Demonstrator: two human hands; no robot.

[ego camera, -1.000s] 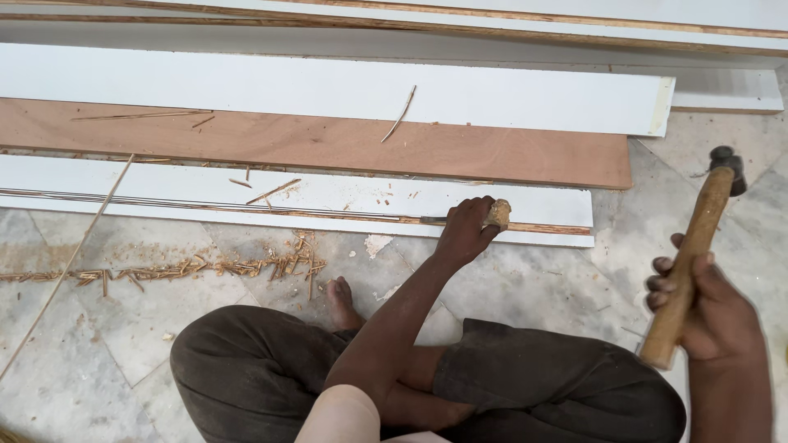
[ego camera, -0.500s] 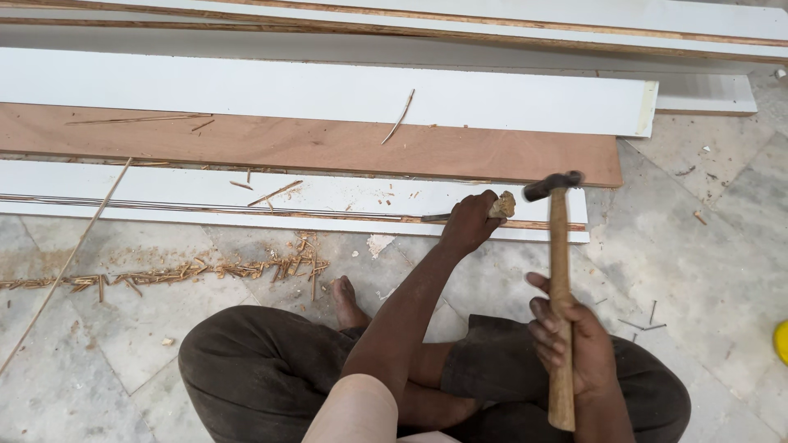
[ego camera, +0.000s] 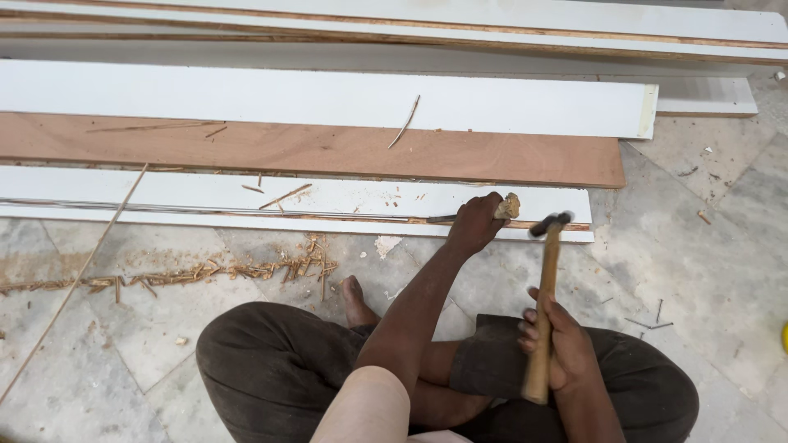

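Left hand [ego camera: 476, 223] was seen clamped round a chisel with a pale, battered wooden butt [ego camera: 509, 205]; fingers were wrapped together on the handle, so only the butt showed past the fist on the right and a thin dark blade [ego camera: 439, 219] poked out on the left. The blade was laid nearly flat along the near edge of the long white-faced board [ego camera: 205, 197], on the brown strip at its lip.

Right hand [ego camera: 558, 349] was closed on the lower part of a hammer with a light wooden handle and small dark steel head [ego camera: 548, 223]. Fingers were curled tight round the shaft, thumb side toward the camera. The head was held just beside the chisel butt, to its right; contact could not be told.

Handling, as judged:
- Chisel: stiff, light, slim. The mushroomed butt was judged to offer a rough, uneven striking face, so glancing blows were thought likely. Grip was taken mid-handle, knuckles close to the strike zone.
- Hammer: head-heavy, rigid; the smooth handle was judged liable to slip if held loosely. Hold low on the shaft was judged good for swing, weaker for accuracy.
- Board: long, thin, rigid enough flat on the floor, edge laminate judged brittle and prone to splintering.

Around it: a bare brown plywood strip [ego camera: 328, 152] lay just behind the white board, more white boards beyond. Splintered wood shavings [ego camera: 205, 269] were strewn on the grey marble floor [ego camera: 706, 246], near the bare foot [ego camera: 355, 299]. The person was seated cross-legged in dark trousers [ego camera: 271, 369].
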